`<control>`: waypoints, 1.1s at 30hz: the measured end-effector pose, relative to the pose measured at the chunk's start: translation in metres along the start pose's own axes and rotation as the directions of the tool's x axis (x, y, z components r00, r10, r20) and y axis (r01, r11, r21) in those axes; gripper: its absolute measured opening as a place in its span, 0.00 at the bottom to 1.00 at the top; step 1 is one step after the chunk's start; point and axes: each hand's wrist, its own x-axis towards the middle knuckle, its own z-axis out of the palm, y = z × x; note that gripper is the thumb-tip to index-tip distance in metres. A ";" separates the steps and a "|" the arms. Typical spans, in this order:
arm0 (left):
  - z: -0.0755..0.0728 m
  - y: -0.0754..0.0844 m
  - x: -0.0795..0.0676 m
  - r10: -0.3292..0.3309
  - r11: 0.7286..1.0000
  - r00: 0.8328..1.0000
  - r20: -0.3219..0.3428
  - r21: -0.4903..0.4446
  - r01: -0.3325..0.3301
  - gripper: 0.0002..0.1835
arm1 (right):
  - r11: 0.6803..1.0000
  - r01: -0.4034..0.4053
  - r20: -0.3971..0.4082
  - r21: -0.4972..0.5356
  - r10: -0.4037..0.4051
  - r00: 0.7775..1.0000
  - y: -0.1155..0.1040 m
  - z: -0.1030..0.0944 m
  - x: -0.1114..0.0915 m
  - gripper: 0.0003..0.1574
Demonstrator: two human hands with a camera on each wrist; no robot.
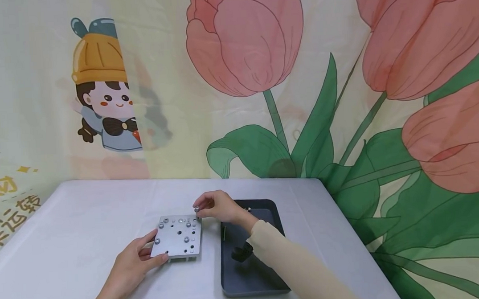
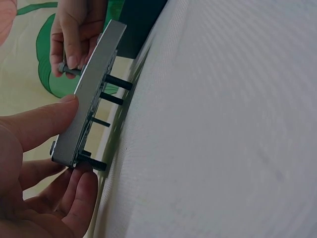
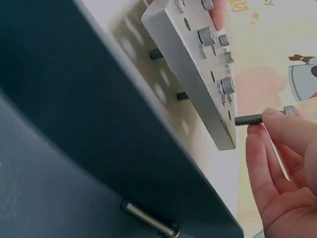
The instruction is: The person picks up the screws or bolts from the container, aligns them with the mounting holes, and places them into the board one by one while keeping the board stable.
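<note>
My left hand [image 1: 128,263] grips a flat silver metal plate [image 1: 173,247] at its left side, with the thumb on the near edge. Several socket-head bolts stand in the plate's holes, and their threaded ends stick out underneath in the left wrist view. Between thumb and fingers, my right hand [image 1: 218,206] pinches a loose bolt [image 3: 248,119] near the plate's far right corner. In the right wrist view its threaded tip points at a hole by that corner, apparently just short of it. Other holes in the plate hold nothing.
A dark rectangular tray [image 1: 255,282] lies right of the plate, under my right forearm. One long bolt [image 3: 148,218] lies in it. A black object [image 1: 242,253] shows beside my right cuff. White cloth [image 1: 86,227] covers the table, and a printed backdrop hangs behind.
</note>
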 end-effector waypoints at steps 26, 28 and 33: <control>-0.001 -0.001 0.002 -0.019 1.000 1.000 0.010 -0.006 0.019 0.56 | 0.999 -0.042 0.025 0.011 0.042 0.999 0.003 0.010 0.006 0.15; -0.001 -0.002 0.001 -0.019 1.000 1.000 0.010 -0.005 0.019 0.56 | 0.999 -0.044 0.029 0.008 0.044 0.999 0.003 0.010 0.006 0.15; -0.001 -0.003 0.001 -0.019 1.000 1.000 0.009 -0.002 0.019 0.55 | 0.999 -0.044 0.036 0.000 0.044 0.998 0.004 0.010 0.006 0.15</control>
